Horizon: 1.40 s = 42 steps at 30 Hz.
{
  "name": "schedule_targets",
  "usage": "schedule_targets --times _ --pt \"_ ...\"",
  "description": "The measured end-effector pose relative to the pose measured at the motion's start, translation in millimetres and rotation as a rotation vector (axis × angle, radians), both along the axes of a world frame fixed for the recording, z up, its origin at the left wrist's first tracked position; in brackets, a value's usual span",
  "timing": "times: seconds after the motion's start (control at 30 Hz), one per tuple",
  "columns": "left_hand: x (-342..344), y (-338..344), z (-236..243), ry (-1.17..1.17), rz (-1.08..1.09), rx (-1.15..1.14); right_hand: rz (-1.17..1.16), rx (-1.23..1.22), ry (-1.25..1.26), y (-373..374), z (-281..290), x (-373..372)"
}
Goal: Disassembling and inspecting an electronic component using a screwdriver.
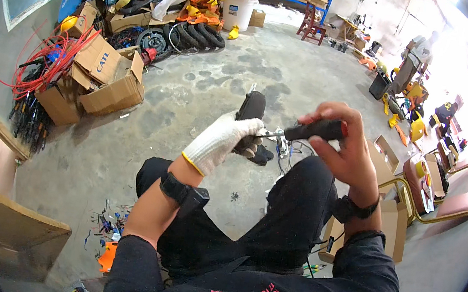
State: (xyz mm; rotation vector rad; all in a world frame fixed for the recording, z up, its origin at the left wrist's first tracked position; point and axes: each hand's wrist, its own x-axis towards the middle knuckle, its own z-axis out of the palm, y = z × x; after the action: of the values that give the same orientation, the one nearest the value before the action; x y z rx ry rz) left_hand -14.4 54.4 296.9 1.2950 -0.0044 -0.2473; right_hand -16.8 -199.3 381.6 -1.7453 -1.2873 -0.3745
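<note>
- While the dark-trousered knees (301,199) are bent below, both hands are busy in front, mid-frame.
- Left hand (224,139): white knit glove, yellow cuff edge; fingers wrapped around a long black part (253,106).
- Long black part: held up over the concrete floor (191,108), one rounded end sticking out beyond the glove, tilted slightly right; a dark piece also shows below the fingers, can't tell if it's the same object.
- Right hand (350,155): bare, grasping the black-and-red handle of a screwdriver (310,130).
- Screwdriver: roughly level, shaft pointing left to the gloved fingers and the long black part; can't tell whether the tip is seated in anything.
- Just beside the shaft: whitish piece (283,146) with thin cables, partly hidden.
- Black strapped devices on both wrists, left one (185,194) boxier.
- Person's left: cardboard box (114,78), red tubing (59,58), small scraps (111,221) on the floor, orange piece (107,256) by the elbow.
- Person's right: cushioned chair (457,208), another cardboard box (396,226).
- Back: black tires (192,37), white bucket (239,12), wooden chair (313,26); one co-worker (417,58) standing, another (445,112) lower down, far right.
</note>
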Motion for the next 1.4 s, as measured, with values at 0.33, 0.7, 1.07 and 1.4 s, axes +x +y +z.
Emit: schedule_targets --times 0.33,0.7,1.07,1.4 --pt "141.6 18.9 -47.1 0.238 0.093 -0.117 -0.095 0.382 0.135 62.3 -80.5 157.5" --pt "209.9 21.6 -93.7 0.126 0.081 -0.028 -0.343 0.463 0.351 80.8 -105.8 230.4" --pt "247.1 8.8 -118.5 -0.011 0.044 -0.180 -0.444 0.593 0.326 78.2 -128.4 282.0" --pt "230.4 26.2 -109.3 0.434 0.320 -0.080 -0.205 0.566 0.683 80.2 -189.1 308.5"
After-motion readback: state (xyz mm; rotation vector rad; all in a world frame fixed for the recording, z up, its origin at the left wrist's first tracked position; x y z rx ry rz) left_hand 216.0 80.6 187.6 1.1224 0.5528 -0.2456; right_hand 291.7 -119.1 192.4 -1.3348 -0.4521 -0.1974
